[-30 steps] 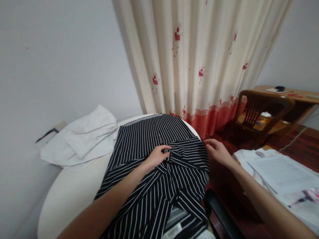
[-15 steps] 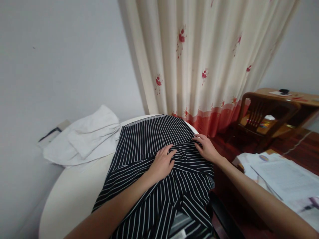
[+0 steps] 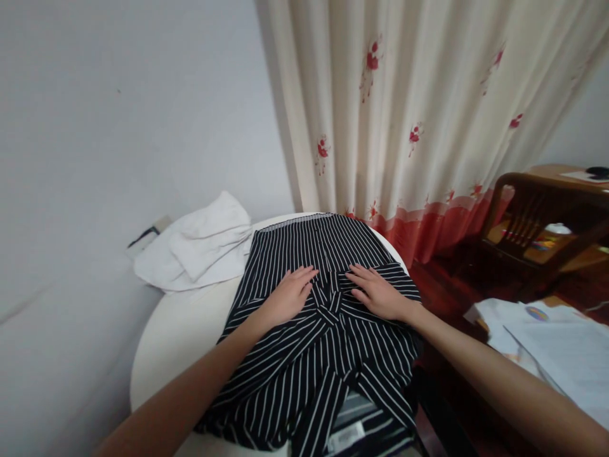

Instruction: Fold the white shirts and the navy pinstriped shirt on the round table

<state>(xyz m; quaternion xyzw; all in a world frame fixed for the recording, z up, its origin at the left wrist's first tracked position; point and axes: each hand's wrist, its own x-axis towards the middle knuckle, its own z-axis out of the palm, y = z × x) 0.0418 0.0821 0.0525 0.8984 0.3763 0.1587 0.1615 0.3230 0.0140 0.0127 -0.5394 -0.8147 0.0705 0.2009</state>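
Note:
A black garment with white stripes [image 3: 314,241] is spread over a round white table [image 3: 166,355]. A tied knot of the same striped cloth [image 3: 330,311] lies at its middle, with loose striped ends nearer to me. My left hand [image 3: 289,295] rests flat on the cloth to the left of the knot, fingers stretched out. To the right of the knot, my right hand [image 3: 378,292] also lies on the cloth with its fingers apart. Neither hand grips anything. A white label [image 3: 346,437] shows on the fabric at the near edge.
A crumpled white cloth [image 3: 200,244] lies at the table's back left, against the wall. Behind the table hangs a cream and red curtain [image 3: 380,146]. On the right stand a wooden chair [image 3: 523,216] and a surface with papers [image 3: 561,349].
My right hand has moved from the garment's right edge inward onto the cloth. My left hand has shifted left, uncovering the knot. The camera view has turned slightly left.

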